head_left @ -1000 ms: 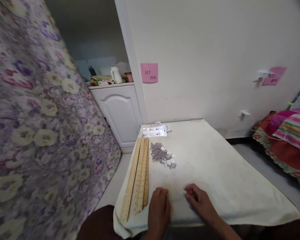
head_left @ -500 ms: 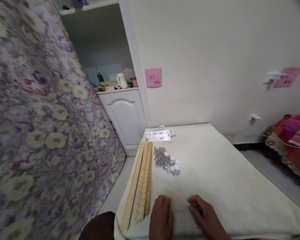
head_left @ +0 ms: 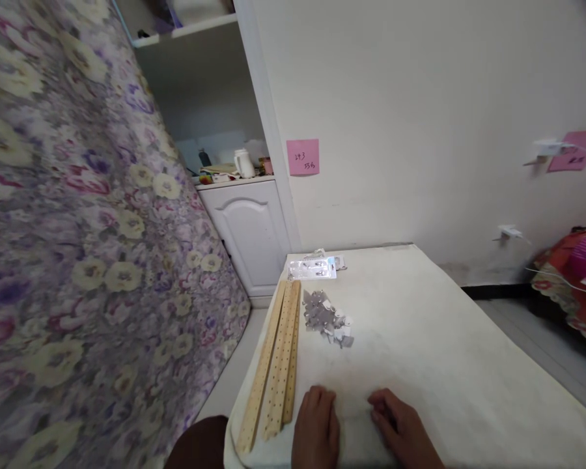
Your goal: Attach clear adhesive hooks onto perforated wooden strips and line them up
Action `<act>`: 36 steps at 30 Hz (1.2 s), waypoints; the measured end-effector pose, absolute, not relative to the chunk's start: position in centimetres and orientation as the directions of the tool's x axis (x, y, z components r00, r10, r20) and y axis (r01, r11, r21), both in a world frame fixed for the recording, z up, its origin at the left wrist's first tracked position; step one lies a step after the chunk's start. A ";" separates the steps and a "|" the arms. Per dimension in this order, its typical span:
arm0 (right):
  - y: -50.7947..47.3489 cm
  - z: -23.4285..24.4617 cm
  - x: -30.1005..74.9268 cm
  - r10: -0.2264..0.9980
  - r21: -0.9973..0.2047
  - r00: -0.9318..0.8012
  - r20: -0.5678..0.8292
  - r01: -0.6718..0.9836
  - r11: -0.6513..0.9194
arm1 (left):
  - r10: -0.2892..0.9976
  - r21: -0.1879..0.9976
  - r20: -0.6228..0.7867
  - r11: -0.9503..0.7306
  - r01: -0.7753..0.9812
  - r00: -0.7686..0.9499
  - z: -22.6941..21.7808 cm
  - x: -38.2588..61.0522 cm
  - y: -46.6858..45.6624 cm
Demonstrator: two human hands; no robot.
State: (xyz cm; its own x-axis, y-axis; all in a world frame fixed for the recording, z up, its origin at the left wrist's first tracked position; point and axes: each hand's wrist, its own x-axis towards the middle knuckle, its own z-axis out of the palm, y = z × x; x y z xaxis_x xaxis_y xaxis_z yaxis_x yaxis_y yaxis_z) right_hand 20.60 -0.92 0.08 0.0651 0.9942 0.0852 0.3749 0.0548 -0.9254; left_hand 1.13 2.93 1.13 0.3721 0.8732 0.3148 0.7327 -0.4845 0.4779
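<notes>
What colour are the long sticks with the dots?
The long sticks are pale yellow-tan with dark dots, seen best in the head view.

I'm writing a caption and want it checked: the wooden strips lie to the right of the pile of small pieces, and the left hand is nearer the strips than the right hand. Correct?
The head view shows the wooden strips left of the pile of small pieces, not right; the rest stands.

L hand [head_left: 316, 425] & R hand [head_left: 403, 423] at tbl [head_left: 420, 326] edge, wood strips [head_left: 282, 358] beside L, grey pcs [head_left: 322, 315] ahead.
</notes>
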 end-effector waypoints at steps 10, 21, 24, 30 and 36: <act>-1.4 0.5 20.4 0.991 -0.929 0.084 0.105 0.363 0.068 | 0.864 0.460 0.339 -0.498 0.735 0.372 1.8 1.3 2.5; -1.6 0.6 20.2 0.990 -0.926 0.095 0.104 0.372 0.062 | 0.865 0.451 0.347 -0.492 0.744 0.362 1.8 1.2 2.4; -1.5 0.4 20.2 0.989 -0.922 0.099 0.114 0.382 0.068 | 0.863 0.454 0.348 -0.498 0.739 0.367 1.6 1.1 2.5; -1.3 0.7 20.2 0.986 -0.907 0.093 0.141 0.412 0.090 | 0.847 0.451 0.368 -0.523 0.724 0.383 0.9 0.7 2.7; -1.4 0.4 20.1 0.983 -0.896 0.091 0.161 0.431 0.107 | 0.836 0.441 0.391 -0.538 0.718 0.385 0.4 0.5 2.8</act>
